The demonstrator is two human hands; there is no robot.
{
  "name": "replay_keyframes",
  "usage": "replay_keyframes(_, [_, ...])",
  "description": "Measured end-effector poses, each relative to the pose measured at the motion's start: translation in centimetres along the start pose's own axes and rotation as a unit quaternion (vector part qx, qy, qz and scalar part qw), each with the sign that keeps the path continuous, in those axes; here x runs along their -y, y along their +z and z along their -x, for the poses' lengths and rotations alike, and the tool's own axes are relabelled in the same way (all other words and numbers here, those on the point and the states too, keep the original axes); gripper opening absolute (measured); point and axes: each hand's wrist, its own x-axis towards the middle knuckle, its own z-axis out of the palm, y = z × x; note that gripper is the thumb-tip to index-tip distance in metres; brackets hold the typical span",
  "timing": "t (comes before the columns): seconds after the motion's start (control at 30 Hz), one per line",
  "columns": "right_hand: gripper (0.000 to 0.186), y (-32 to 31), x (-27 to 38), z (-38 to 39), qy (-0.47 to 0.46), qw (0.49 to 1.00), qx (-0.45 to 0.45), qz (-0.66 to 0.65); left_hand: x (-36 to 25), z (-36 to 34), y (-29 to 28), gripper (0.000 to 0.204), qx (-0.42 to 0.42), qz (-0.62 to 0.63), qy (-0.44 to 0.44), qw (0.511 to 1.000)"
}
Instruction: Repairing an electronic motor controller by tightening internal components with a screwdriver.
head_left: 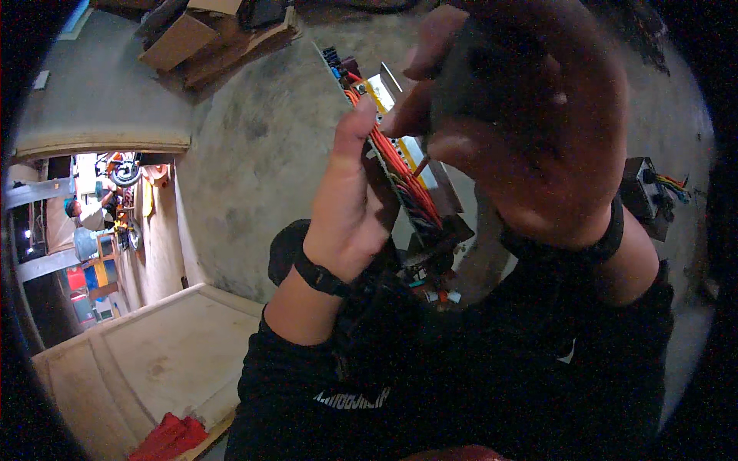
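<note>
Board (396,161), orange-wired, slants lengthwise from ahead of the left hand (350,192), clasping it, back between the 2; right hand (530,146) curls, contents unclear.

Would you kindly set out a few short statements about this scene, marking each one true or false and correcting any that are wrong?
1. Both wrists are bare. False: each wears a black band.
2. The left hand holds a long, narrow circuit board carrying red and orange wires. True.
3. A crumpled red cloth lies on the pale, flat panel at the lower left. True.
4. The boxy grey metal unit with multicoloured wires is at the picture's left edge. False: that unit is toward the right.
5. The right hand looks larger in the picture than the left. True.
</note>
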Motion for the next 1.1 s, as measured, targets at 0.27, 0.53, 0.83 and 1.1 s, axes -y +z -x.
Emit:
replay_keyframes(0.27, [0.052, -1.0, -0.2, 0.6, -0.006, 1.0, -0.005, 0.022, 0.0, 0.1, 0.3, 0.061, 0.019, 0.005, -0.006, 1.0])
replay_keyframes(0.53, [0.053, -3.2, 0.4, 2.4, -0.006, 0.999, -0.018, 0.049, 0.6, 0.8, 1.3, 0.056, -0.007, -0.045, 0.009, 0.999])
replay_keyframes(0.83, [0.055, -4.4, 0.7, 3.3, -0.004, 0.997, -0.022, 0.076, 1.0, 1.1, 2.0, 0.05, -0.038, -0.094, 0.031, 0.994])
replay_keyframes(1.1, [0.056, -7.2, 0.6, 3.5, 0.006, 0.994, -0.027, 0.103, 0.3, 0.8, 3.0, 0.043, -0.063, 0.122, -0.032, 0.99])
